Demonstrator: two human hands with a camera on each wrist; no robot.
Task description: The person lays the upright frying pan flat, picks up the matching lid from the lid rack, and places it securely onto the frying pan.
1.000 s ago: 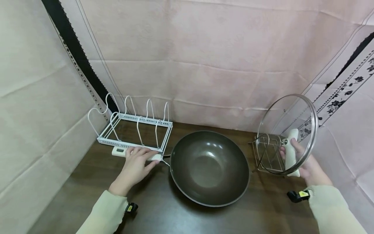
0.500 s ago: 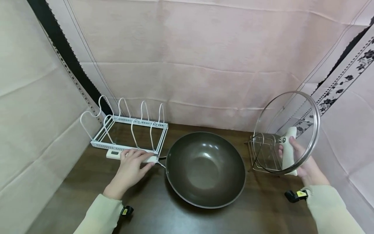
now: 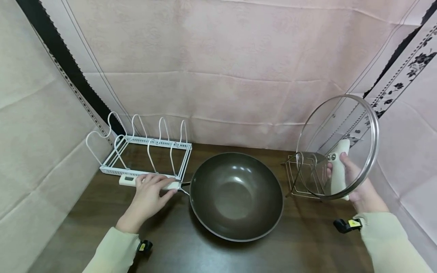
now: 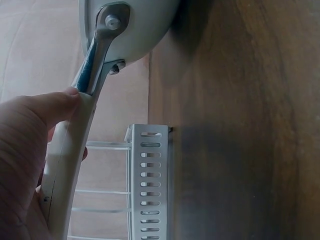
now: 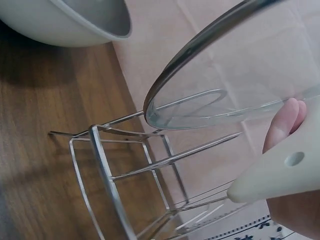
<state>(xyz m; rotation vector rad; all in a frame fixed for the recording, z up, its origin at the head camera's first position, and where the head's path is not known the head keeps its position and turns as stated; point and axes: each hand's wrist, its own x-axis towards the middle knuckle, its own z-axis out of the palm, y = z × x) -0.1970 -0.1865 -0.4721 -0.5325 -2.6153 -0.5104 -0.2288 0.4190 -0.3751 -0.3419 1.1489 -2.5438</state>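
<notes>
A dark-coated wok (image 3: pixel 236 197) stands on the brown wooden table, its cream handle (image 4: pixel 69 155) pointing left. My left hand (image 3: pixel 147 197) grips that handle, thumb on the near side and fingers over it, as the left wrist view shows. On the right, my right hand (image 3: pixel 358 185) holds a glass lid (image 3: pixel 341 117) with a metal rim by its cream handle (image 3: pixel 338 168). The lid is tilted nearly upright over a small metal wire rack (image 5: pixel 107 170). Whether its rim touches the rack's wires, I cannot tell.
A white rack (image 3: pixel 158 143) with tall curved dividers stands behind the wok handle, at the back left. Pale cloth (image 3: pixel 235 76) hangs along the back and both sides, meeting the table's rear edge.
The lid has lifted slightly and shifted right relative to the wire rack, with my right hand still holding it. My left hand keeps its grip on the wok handle. The head view has panned right.
</notes>
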